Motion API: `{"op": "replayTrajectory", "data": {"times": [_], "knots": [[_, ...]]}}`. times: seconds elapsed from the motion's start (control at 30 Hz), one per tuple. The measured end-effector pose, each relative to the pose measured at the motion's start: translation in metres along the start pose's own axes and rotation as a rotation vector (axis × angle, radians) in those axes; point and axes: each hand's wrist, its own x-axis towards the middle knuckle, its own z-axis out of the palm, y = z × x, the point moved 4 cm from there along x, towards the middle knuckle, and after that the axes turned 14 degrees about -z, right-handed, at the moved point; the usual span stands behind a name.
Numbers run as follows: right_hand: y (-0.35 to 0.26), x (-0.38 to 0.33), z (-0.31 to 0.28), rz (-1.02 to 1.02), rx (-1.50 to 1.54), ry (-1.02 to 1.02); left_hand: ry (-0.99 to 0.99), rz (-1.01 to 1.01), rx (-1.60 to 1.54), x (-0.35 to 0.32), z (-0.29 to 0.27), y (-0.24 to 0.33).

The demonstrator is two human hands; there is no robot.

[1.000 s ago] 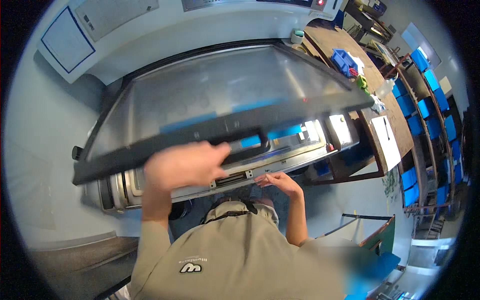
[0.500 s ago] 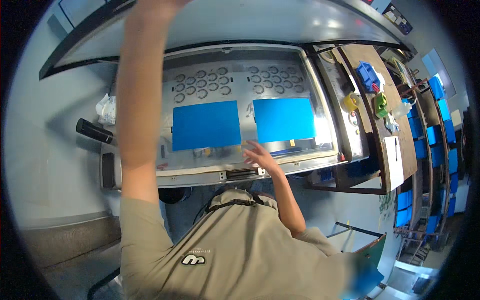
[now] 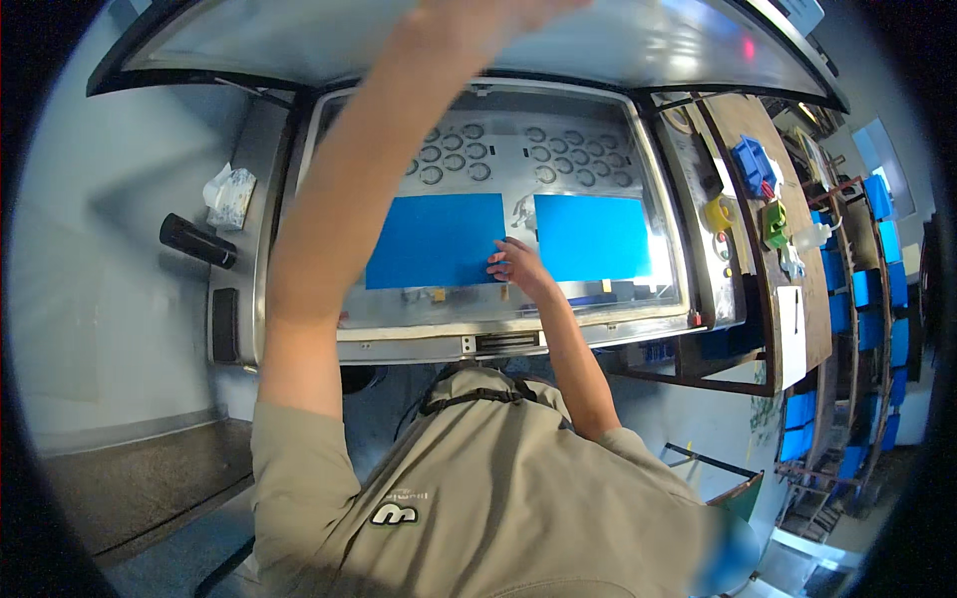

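My left arm reaches up across the machine, and my left hand (image 3: 493,14) is at the raised lid (image 3: 638,50), blurred and cut by the upper edge, so its grip is unclear. Below the lid lies a framed glass bed with two flat blue sheets: the left sheet (image 3: 439,239), partly behind my left forearm, and the right sheet (image 3: 591,237). My right hand (image 3: 519,264) is at the left sheet's right edge, by the gap between the sheets. Its fingers are apart and slightly bent, with nothing visibly held.
Rows of round marks (image 3: 573,156) show beyond the sheets. A black cylinder (image 3: 197,240) and a tissue pack (image 3: 230,197) are on the left. A wooden bench (image 3: 797,254) on the right bears a blue bin (image 3: 753,162), a green holder (image 3: 774,225) and a squeeze bottle (image 3: 812,237). Racks with blue panels stand beyond.
My left hand has swung to the right along the raised lid. My right hand has moved forward from the bed's near side to the left sheet's right edge. The whole view has shifted slightly.
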Motion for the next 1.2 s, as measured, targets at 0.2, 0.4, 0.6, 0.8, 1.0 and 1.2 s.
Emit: {"op": "replayTrajectory", "data": {"times": [0.2,0.4,0.6,0.8,1.0,1.2], "knots": [[0.009,0.028,-0.035,0.078,0.212,0.073,-0.792,-0.298,-0.343,-0.225,-0.017,-0.008],[-0.014,0.044,-0.030,-0.004,-0.108,0.108,-1.374,-0.921,-0.150,-0.477,-0.041,-0.097],[-0.028,0.060,-0.005,-0.105,-0.274,0.065,-1.469,-1.036,0.162,-0.521,-0.073,-0.122],[-0.057,0.040,0.045,-0.327,-0.441,-0.129,-1.439,-1.127,0.101,-0.510,-0.078,-0.133],[-0.077,0.003,0.042,-0.462,-0.290,-0.216,-0.942,-1.573,-0.380,-0.485,-0.071,-0.162],[-0.079,-0.012,-0.024,-0.362,-0.025,-0.142,-1.094,-2.099,-1.051,-0.476,-0.056,-0.124]]}}
